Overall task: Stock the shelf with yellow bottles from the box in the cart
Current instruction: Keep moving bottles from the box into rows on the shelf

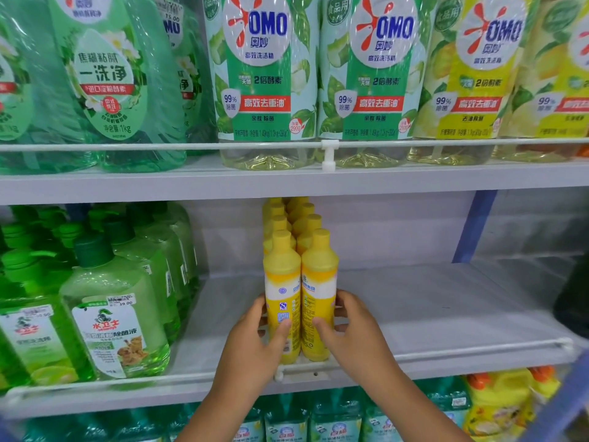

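Yellow bottles: 2 rows, hands grip front 2.

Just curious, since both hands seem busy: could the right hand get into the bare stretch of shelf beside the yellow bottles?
Probably yes. The right hand grips the right front yellow bottle; the shelf to its right lies bare.

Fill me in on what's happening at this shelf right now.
A person is stocking the middle shelf with yellow bottles, which stand in two rows running front to back. The left hand holds the front left bottle and the right hand holds the front right bottle, both upright just behind the front rail. Green pump bottles stand to the left; the shelf to the right of the yellow rows is bare. The box and cart are out of view.
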Available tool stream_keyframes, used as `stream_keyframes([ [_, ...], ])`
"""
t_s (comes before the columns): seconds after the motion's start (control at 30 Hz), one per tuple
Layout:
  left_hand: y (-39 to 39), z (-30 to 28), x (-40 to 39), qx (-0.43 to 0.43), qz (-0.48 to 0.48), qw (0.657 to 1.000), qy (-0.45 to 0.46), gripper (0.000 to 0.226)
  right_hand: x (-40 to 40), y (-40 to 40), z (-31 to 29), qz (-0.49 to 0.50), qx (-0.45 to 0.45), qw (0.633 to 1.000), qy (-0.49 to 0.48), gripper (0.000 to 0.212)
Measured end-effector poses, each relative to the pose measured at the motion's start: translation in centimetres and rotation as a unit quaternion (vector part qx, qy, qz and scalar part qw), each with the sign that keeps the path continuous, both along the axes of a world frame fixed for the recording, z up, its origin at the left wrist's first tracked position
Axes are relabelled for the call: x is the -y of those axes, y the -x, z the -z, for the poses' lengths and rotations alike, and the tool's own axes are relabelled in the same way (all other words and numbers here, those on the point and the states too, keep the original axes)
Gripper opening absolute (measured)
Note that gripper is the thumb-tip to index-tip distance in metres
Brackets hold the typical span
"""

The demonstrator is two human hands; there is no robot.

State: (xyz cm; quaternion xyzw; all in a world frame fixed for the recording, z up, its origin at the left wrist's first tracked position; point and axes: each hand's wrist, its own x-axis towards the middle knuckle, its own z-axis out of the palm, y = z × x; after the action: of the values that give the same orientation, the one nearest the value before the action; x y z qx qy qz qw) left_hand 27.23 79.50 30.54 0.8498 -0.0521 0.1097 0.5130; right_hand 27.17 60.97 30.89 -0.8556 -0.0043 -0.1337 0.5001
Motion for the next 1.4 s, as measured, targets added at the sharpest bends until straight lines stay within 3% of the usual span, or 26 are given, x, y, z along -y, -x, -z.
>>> stream_keyframes([
  [0.13, -0.4, -0.2, 0.0, 0.000, -0.024, 1.000, -0.016, 0.050, 0.0, -0.1, -0.1, 0.005, -0.003, 1.000, 0.006, 0.050],
  [0.3, 0.0, -0.5, 0.3, -0.008, -0.001, 1.000, -0.014, 0.041, 0.0, 0.0, -0.3, -0.007, 0.003, 1.000, 0.013, 0.046],
  [0.47, -0.2, -0.2, 0.2, -0.006, -0.036, 0.999, -0.031, 0.054, -0.2, 0.0, 0.1, -0.018, -0.021, 1.000, -0.013, 0.055],
  [0.6, 0.5, -0.1, 0.3, -0.012, 0.001, 1.000, -0.009, 0.048, -0.3, 0.2, 0.3, -0.015, -0.031, 0.999, 0.003, 0.053],
  [0.77, 0.3, 0.1, 0.6, 0.003, -0.044, 0.999, -0.024, 0.055, -0.3, 0.2, 0.5, -0.010, -0.033, 0.999, 0.000, 0.053],
  [0.93, 0.8, 0.2, 0.7, -0.011, -0.011, 1.000, -0.011, 0.048, -0.6, 0.4, 0.9, -0.008, -0.039, 0.999, -0.003, 0.050],
  [1.1, 0.4, 0.3, 0.7, -0.012, -0.041, 0.999, -0.023, 0.060, -0.7, 0.3, 1.3, 0.000, -0.038, 0.999, 0.004, 0.054],
  [1.27, 0.7, 0.5, 0.8, -0.025, -0.011, 1.000, -0.001, 0.049, -0.7, 0.4, 1.8, 0.000, -0.034, 0.999, 0.008, 0.050],
  [1.4, 0.4, 0.7, 0.8, -0.021, -0.030, 0.999, -0.004, 0.055, -0.9, 0.4, 2.0, 0.013, -0.036, 0.999, 0.000, 0.057],
])
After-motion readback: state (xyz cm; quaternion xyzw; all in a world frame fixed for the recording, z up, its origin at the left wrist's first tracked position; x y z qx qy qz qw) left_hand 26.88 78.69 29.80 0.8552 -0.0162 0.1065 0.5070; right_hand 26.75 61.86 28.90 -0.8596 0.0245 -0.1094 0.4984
